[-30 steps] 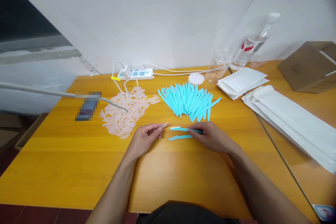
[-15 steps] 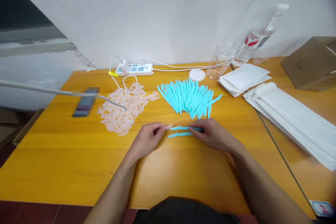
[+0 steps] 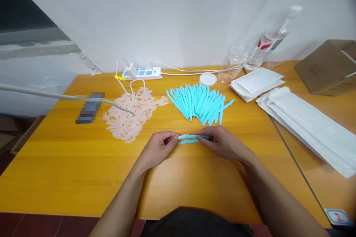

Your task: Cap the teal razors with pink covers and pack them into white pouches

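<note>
My right hand (image 3: 221, 141) is closed on a turquoise eyebrow razor (image 3: 191, 136), held level just above the table. At the razor's left end my left hand (image 3: 160, 147) pinches a pale pink blade cap (image 3: 182, 136). Fingers partly hide the cap, and it meets the blade end; how far it covers the blade I cannot tell. A second turquoise razor (image 3: 188, 142) lies parallel, just nearer to me, its right end under my right fingers. Behind my hands are a fanned pile of turquoise razors (image 3: 194, 102) and, to the left, a spread of pink caps (image 3: 129, 124).
A white power strip (image 3: 143, 73) with cables stands by the wall. A grey cable (image 3: 58, 95) crosses above a blurred phone (image 3: 90, 109) at left. On the right are a round lid (image 3: 208, 79), clear bottle (image 3: 268, 44), white packets (image 3: 257, 83), long white sleeves (image 3: 308, 127) and a cardboard box (image 3: 325, 68).
The pink cap and the razor's blade end have come together, closing the small gap between my hands. My right hand has shifted slightly left with the razor.
</note>
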